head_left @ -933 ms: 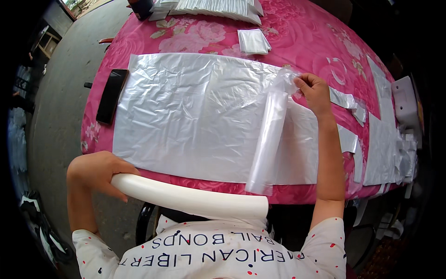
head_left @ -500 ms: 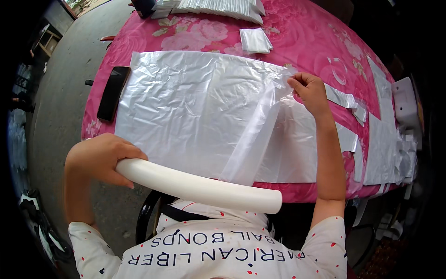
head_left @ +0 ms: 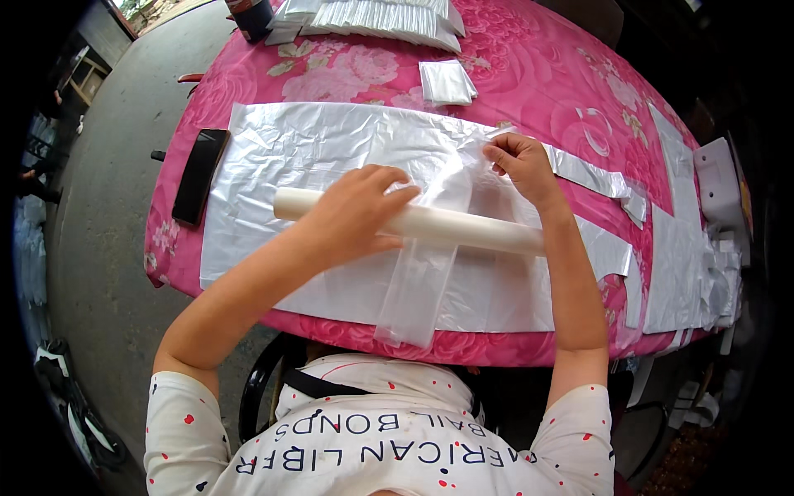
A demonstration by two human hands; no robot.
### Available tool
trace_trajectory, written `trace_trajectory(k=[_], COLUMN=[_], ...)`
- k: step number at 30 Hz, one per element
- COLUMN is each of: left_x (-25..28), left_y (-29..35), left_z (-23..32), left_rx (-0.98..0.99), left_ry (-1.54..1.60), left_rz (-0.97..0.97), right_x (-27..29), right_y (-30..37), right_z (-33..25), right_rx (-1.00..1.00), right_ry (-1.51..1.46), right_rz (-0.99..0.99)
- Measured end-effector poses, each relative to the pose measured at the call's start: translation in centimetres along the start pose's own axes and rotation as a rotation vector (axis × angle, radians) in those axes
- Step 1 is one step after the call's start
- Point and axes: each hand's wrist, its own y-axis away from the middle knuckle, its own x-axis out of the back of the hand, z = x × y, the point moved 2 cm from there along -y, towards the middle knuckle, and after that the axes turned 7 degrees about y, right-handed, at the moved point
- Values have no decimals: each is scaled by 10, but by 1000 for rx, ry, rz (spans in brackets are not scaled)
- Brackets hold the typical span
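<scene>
My left hand (head_left: pixel 356 211) lies over a white tube (head_left: pixel 471 228), thumb on the near side and fingers on the far side. The tube is slightly slanted across a large translucent plastic bag (head_left: pixel 289 149) spread on the table; I cannot tell whether it rests on it. At the bag's far right corner my right hand (head_left: pixel 521 165) is closed, pinching the thin plastic edge. A folded-over strip of the film (head_left: pixel 413 289) runs from there under the tube to the table's near edge.
A black phone (head_left: pixel 201 176) lies on the bag's left edge. Farther back are a small folded plastic stack (head_left: pixel 447 83), a larger pile of folded bags (head_left: pixel 380 18) and a dark container (head_left: pixel 251 18). Cut plastic strips (head_left: pixel 587 171) and sheets (head_left: pixel 678 273) lie right on the pink floral tablecloth (head_left: pixel 347 74).
My left hand has carried the tube away from my body, rightward over the bag. My right hand has moved slightly left and nearer, still pinching the plastic edge.
</scene>
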Motion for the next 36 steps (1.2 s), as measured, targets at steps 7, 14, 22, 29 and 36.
trace_trajectory(k=[7,14,22,29,36], left_x=[-79,-90,-90,-84,-66], left_y=[57,77,85,90,92], left_z=[58,61,62,61,58], left_rx=[-308,-320,-304,-332,-195], left_ry=[93,-67,-41,-11,193], left_rz=[-352,-507,-488,-514,-314], right_x=[2,4,-10,-47,40], right_y=[-11,-19,39,124,135], right_z=[-2,-5,-52,-28,6], right_rx=[-2,-160,218,459,77], right_ry=[64,67,460,872,945], right_rz=[-57,-147,132,28,416])
